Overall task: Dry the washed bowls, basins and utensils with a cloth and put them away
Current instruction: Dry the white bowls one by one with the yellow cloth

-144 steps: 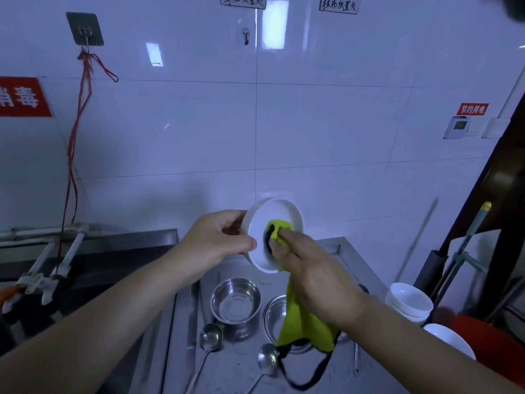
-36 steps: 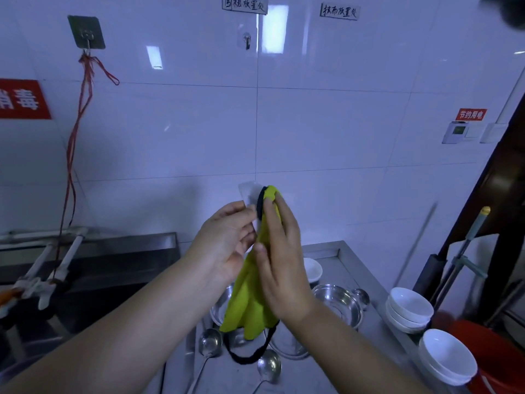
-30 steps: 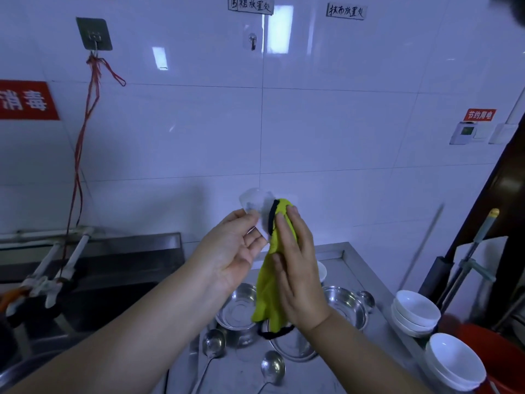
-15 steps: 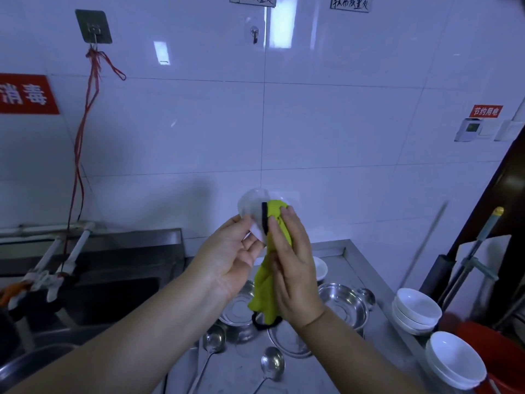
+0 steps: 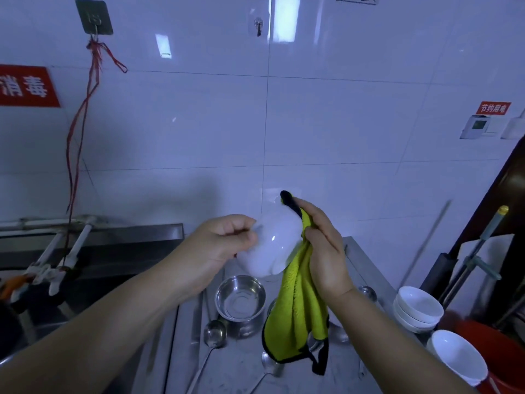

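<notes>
A small white bowl (image 5: 271, 245) is held up in front of the wall, its outer side turned toward me. My left hand (image 5: 218, 245) grips its left rim with curled fingers. My right hand (image 5: 324, 251) holds a yellow cloth with black trim (image 5: 298, 308) against the bowl's right side; most of the cloth hangs down below the hand. Part of the bowl's right edge is hidden behind the cloth.
On the steel counter (image 5: 241, 365) below stand a steel pot (image 5: 241, 302) and ladles (image 5: 214, 334). Stacked white bowls (image 5: 419, 311) and another white bowl (image 5: 457, 356) sit at the right, beside a red bucket (image 5: 508, 354). A dark sink (image 5: 93, 268) lies left.
The bowl has been turned so its outside faces me and has come lower. My right hand with the cloth has moved to the bowl's right side; the view has tilted down a little.
</notes>
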Action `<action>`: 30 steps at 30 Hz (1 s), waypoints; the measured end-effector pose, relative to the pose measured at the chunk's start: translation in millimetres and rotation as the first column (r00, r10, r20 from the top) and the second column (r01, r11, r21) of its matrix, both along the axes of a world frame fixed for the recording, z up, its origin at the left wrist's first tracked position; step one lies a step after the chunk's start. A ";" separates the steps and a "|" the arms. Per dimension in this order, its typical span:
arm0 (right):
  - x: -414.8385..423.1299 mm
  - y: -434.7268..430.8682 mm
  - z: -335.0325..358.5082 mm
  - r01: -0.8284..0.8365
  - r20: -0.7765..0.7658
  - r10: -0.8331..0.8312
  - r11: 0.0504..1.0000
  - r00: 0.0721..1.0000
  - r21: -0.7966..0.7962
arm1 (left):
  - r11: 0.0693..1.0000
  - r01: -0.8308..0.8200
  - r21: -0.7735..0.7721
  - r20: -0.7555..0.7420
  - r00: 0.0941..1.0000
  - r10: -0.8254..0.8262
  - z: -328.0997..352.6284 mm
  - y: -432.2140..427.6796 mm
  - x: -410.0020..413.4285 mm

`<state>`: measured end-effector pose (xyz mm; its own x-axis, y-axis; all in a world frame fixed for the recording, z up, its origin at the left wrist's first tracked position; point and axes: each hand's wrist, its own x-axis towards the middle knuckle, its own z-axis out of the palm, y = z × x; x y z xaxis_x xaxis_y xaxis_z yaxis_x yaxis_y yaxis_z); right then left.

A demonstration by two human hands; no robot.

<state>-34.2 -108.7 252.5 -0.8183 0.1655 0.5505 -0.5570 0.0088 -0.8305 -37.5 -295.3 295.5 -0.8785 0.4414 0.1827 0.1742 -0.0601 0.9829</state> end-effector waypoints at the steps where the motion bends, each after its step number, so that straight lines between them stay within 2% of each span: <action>1: -1.0 1.8 3.0 -0.002 -0.032 0.004 0.998 0.999 0.065 | 0.996 0.009 -0.089 -0.059 0.998 -0.014 2.4 -0.9 0.1; 3: -1.8 4.0 9.4 0.022 -0.151 0.018 0.967 0.988 0.253 | 0.953 -0.032 -0.300 -0.205 0.978 -0.031 5.9 0.6 0.9; 5: -1.4 3.2 15.7 0.066 -0.254 0.067 0.875 0.965 0.479 | 0.827 -0.190 -0.529 -0.409 0.911 -0.053 6.3 3.8 2.1; 6: -1.5 2.4 19.2 0.069 -0.257 0.099 0.817 0.961 0.573 | 0.741 -0.292 -0.604 -0.509 0.858 -0.076 4.5 5.1 2.3; 8: -0.5 0.4 25.3 0.044 -0.156 0.092 0.712 0.984 0.701 | 0.586 -0.517 -0.624 -0.708 0.691 -0.144 -0.2 5.2 1.6; 9: 1.0 -0.3 26.7 0.021 -0.079 0.056 0.669 0.995 0.743 | 0.550 -0.605 -0.576 -0.793 0.577 -0.195 -2.5 4.0 0.6; 11: 4.5 0.7 25.6 -0.039 0.019 0.041 0.559 0.999 0.828 | 0.490 -0.682 -0.543 -0.840 0.429 -0.333 -4.7 -0.5 -2.8; 12: 6.3 1.3 23.4 -0.053 0.023 0.068 0.491 0.997 0.870 | 0.473 -0.698 -0.538 -0.839 0.392 -0.376 -5.7 -2.0 -3.8; 13: 8.2 2.3 20.3 -0.059 0.015 0.108 0.418 0.994 0.907 | 0.446 -0.703 -0.553 -0.823 0.376 -0.426 -8.4 -3.6 -4.0; 16: 10.0 4.5 8.7 -0.041 -0.002 0.181 0.234 0.984 0.971 | 0.367 -0.686 -0.628 -0.752 0.416 -0.511 -18.4 -5.3 0.0; 18: 9.9 3.7 -0.7 0.015 -0.044 0.183 0.159 0.982 0.987 | 0.358 -0.671 -0.649 -0.725 0.403 -0.558 -30.0 -5.5 -0.5; 20: 11.9 1.3 -9.3 0.048 -0.076 0.192 0.149 0.978 0.988 | 0.388 -0.631 -0.672 -0.703 0.377 -0.604 -34.8 -6.9 0.4; 22: 15.4 -2.0 -16.0 0.075 -0.105 0.205 0.150 0.973 0.986 | 0.462 -0.585 -0.667 -0.714 0.326 -0.619 -34.7 -15.4 -2.0; 24: 19.9 -3.7 -17.8 0.111 -0.137 0.204 0.134 0.969 0.985 | 0.501 -0.544 -0.673 -0.720 0.328 -0.611 -25.7 -31.0 -6.5; 27: 25.3 -4.5 -19.0 0.140 -0.156 0.186 0.097 0.970 0.985 | 0.463 -0.538 -0.704 -0.673 0.301 -0.675 -15.8 -51.2 -23.0; 30: 30.7 -7.0 -19.7 0.150 -0.160 0.187 0.065 0.969 0.987 | 0.498 -0.531 -0.686 -0.673 0.203 -0.711 -22.1 -60.3 -37.1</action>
<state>-3.5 -115.7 232.9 -0.6610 -0.6818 0.3133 -0.7003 0.7105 0.0688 -74.5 -355.6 273.4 -0.2621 0.9352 0.2382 0.8761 0.3341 -0.3475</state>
